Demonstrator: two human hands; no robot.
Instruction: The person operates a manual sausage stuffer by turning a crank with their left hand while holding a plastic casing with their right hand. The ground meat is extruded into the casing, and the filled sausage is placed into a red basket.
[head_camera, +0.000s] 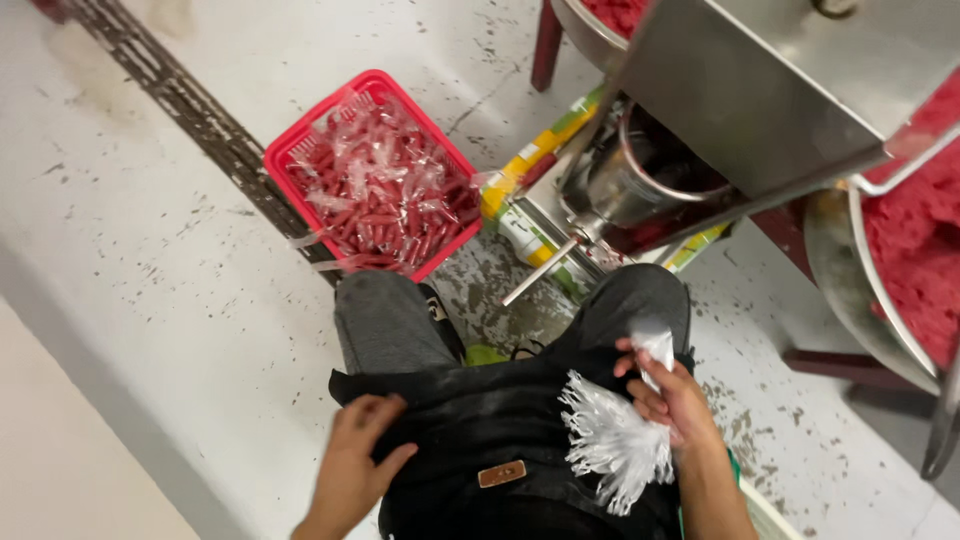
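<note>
My right hand (668, 395) grips a thin clear plastic casing (655, 345) over my right knee. Just below it a bunch of white string ties (615, 445) lies on my black apron (500, 425). My left hand (355, 465) rests flat on the apron at my left thigh, fingers slightly apart, holding nothing. In front of my knees a steel filling machine (640, 180) points its thin metal nozzle (540, 272) toward me. A red plastic basket (375, 175) on the floor to the left holds many filled red sausages in clear wrapping.
A steel hopper panel (760, 90) fills the upper right. A large metal bowl of red minced meat (915, 240) stands at the right edge, another at the top (610, 15). A drain grate (190, 110) runs across the speckled white floor (150, 260).
</note>
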